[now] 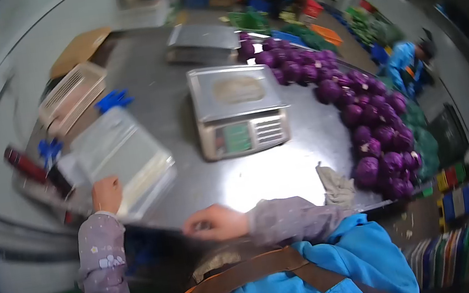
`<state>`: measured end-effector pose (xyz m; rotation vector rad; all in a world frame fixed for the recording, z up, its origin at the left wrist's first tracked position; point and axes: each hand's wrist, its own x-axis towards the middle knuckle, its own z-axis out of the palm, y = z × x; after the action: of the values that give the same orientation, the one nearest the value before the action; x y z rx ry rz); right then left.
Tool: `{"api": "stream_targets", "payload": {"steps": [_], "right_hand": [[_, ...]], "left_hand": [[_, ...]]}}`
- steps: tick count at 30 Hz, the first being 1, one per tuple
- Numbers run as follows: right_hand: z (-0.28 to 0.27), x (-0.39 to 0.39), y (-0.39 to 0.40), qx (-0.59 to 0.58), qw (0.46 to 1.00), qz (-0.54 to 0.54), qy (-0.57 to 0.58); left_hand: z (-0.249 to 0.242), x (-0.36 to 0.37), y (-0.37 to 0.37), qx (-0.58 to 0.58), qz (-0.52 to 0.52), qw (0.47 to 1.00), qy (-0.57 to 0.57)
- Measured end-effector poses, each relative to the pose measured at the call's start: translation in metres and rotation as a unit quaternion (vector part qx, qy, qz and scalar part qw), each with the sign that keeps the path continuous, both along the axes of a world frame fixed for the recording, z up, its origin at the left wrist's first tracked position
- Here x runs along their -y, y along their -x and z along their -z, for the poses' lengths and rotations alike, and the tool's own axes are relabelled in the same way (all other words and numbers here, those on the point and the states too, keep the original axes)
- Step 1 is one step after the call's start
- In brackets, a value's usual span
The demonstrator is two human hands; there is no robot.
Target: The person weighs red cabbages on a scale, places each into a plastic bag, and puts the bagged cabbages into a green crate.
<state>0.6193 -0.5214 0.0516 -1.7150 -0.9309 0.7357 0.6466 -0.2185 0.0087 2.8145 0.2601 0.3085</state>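
My left hand (107, 194) is curled closed at the near left edge of a whitish flat stack, which looks like plastic bags or sheets (125, 147); what its fingers hold, if anything, is hidden. My right hand (218, 221) has its fingers curled in over the table's front edge, close to my body. A small dark patch shows between those fingers, too blurred to name. Beyond my hands stands a digital weighing scale (240, 106) with a bare metal pan and a keypad facing me. Many purple cabbages (363, 112) lie piled along the table's right side.
A grey cloth (336, 184) lies at the front right of the metal table (177, 125). On the left are a cream basket (72, 98), blue gloves (114, 101) and a dark red cylinder (25, 164). A second scale (202, 41) stands behind. A co-worker (407, 66) bends beyond the cabbages.
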Motion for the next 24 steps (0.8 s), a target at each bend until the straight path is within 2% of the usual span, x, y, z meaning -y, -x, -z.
{"api": "stream_targets", "payload": {"steps": [2,3,4,6,7,9,10,11,14,15,18,21,22,23,24], "right_hand": [[0.022,0.094,-0.060,0.022,0.994,0.093,0.045],[0.020,0.142,-0.087,-0.004,0.984,0.163,0.076],[0.006,0.191,-0.114,-0.066,0.954,0.247,0.153],[-0.002,0.286,-0.171,-0.142,0.900,0.368,0.187],[-0.008,0.320,-0.197,-0.163,0.851,0.460,0.195],[0.006,0.386,-0.258,-0.093,0.821,0.512,0.234],[0.030,0.421,-0.294,0.035,0.810,0.517,0.276],[0.048,0.451,-0.325,0.161,0.780,0.516,0.315],[0.054,0.485,-0.393,0.200,0.665,0.590,0.412],[0.058,0.495,-0.412,0.197,0.647,0.585,0.447],[0.080,0.525,-0.453,0.248,0.607,0.579,0.484],[0.106,0.534,-0.459,0.196,0.593,0.597,0.504],[0.115,0.535,-0.447,0.189,0.593,0.595,0.509],[0.118,0.530,-0.427,0.293,0.588,0.569,0.495],[0.118,0.520,-0.407,0.397,0.580,0.534,0.471]], "left_hand": [[0.076,-0.026,-0.046,-0.109,-0.034,0.989,-0.091],[0.108,-0.041,-0.056,-0.169,-0.003,0.978,-0.124],[0.138,-0.052,-0.062,-0.230,0.024,0.960,-0.156],[0.186,-0.063,-0.073,-0.199,0.018,0.951,-0.235],[0.187,-0.059,-0.073,-0.191,0.014,0.953,-0.236],[0.161,-0.053,-0.064,-0.202,0.026,0.944,-0.260],[0.142,-0.046,-0.062,-0.219,0.050,0.932,-0.283],[0.137,-0.048,-0.063,-0.241,0.016,0.938,-0.249],[0.152,-0.057,-0.043,-0.170,-0.059,0.964,-0.197],[0.152,-0.048,-0.043,-0.174,-0.061,0.962,-0.199],[0.159,-0.034,-0.038,-0.068,-0.112,0.975,-0.182],[0.178,-0.061,-0.038,-0.083,-0.091,0.979,-0.165],[0.177,-0.066,-0.043,-0.158,-0.116,0.960,-0.200],[0.170,-0.067,-0.048,-0.232,-0.140,0.934,-0.234],[0.166,-0.066,-0.047,-0.241,-0.142,0.931,-0.236]]}}
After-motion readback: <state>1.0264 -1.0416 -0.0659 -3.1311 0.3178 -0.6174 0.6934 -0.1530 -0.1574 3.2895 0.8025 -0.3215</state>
